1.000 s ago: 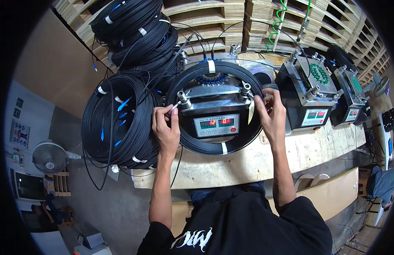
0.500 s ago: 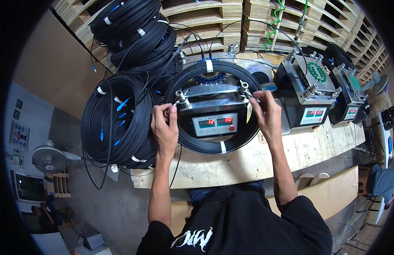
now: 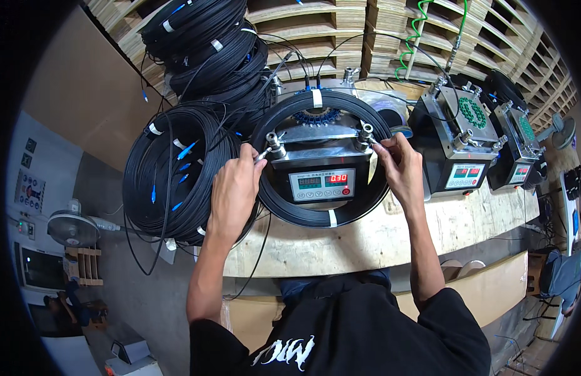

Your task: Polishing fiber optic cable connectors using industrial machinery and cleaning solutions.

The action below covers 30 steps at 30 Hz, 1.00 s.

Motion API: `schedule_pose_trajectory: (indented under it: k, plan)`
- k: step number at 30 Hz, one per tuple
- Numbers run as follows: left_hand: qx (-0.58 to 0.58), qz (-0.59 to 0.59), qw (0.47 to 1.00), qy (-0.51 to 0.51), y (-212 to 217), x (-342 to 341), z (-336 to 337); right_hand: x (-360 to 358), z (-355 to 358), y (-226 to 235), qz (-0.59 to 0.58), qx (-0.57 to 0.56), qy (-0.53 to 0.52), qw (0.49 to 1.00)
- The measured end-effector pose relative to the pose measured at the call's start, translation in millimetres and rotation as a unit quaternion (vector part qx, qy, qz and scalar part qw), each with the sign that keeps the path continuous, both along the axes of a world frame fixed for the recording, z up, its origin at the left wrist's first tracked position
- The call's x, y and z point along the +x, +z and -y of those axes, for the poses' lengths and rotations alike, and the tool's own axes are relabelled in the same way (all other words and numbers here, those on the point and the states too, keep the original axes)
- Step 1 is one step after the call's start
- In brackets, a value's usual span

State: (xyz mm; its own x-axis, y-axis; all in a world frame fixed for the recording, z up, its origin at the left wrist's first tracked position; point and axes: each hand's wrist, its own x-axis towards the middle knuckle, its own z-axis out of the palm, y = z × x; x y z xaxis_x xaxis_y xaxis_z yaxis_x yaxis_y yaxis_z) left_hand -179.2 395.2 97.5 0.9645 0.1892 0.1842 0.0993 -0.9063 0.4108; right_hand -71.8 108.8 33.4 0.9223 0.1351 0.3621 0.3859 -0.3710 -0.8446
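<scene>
A polishing-type machine with a black body and a metal top bears a white control panel (image 3: 321, 186) with a lit red readout. Around its front stands a coil of black cable (image 3: 290, 214), tied with white tape. My left hand (image 3: 234, 191) pinches the small lever (image 3: 263, 154) of the left metal corner clamp (image 3: 276, 146). At the other corner, my right hand (image 3: 402, 164) has its fingers closed on the lever of the right clamp (image 3: 364, 134). Behind the clamps, blue connectors (image 3: 318, 117) ring the machine's plate.
Stacked cable coils (image 3: 202, 69) rise at the left, with another coil bundle (image 3: 137, 169) and its blue connector ends nearer. Two similar machines (image 3: 456, 135) stand to the right on the wooden table (image 3: 390, 244). Wooden slats (image 3: 340, 37) line the back; a loose cable (image 3: 263, 250) hangs over the front edge.
My left hand has rolled over, its back now facing up, still at the left lever. My right hand stays at its clamp. The left part of the red readout has gone dark.
</scene>
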Motion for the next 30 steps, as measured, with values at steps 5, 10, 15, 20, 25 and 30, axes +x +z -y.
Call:
schedule_pose_trajectory:
  k: [5,10,15,20,25,30]
  plan:
    - [0.117,0.073,0.986,-0.089,-10.1,9.4,-11.9,1.1,1.2,8.9,0.017,-0.041,0.024,0.999]
    - [0.125,0.07,0.979,-0.148,-11.4,13.7,-17.4,2.7,-1.5,8.8,0.053,-0.044,0.03,0.997]
    - [0.181,0.105,0.964,-0.161,-9.4,12.4,-8.9,6.6,3.3,0.5,0.006,0.006,0.009,1.0]
    - [0.195,0.093,0.936,-0.278,-67.3,6.6,17.6,5.8,-0.2,1.5,-0.038,0.016,0.013,0.999]
    - [0.155,0.147,0.961,-0.173,-62.6,-5.3,7.0,5.8,3.5,-8.8,-0.027,0.042,0.026,0.998]
    - [0.039,0.177,0.976,-0.122,-91.6,-31.9,5.1,-24.2,-12.2,-26.1,0.074,0.127,-0.076,0.986]
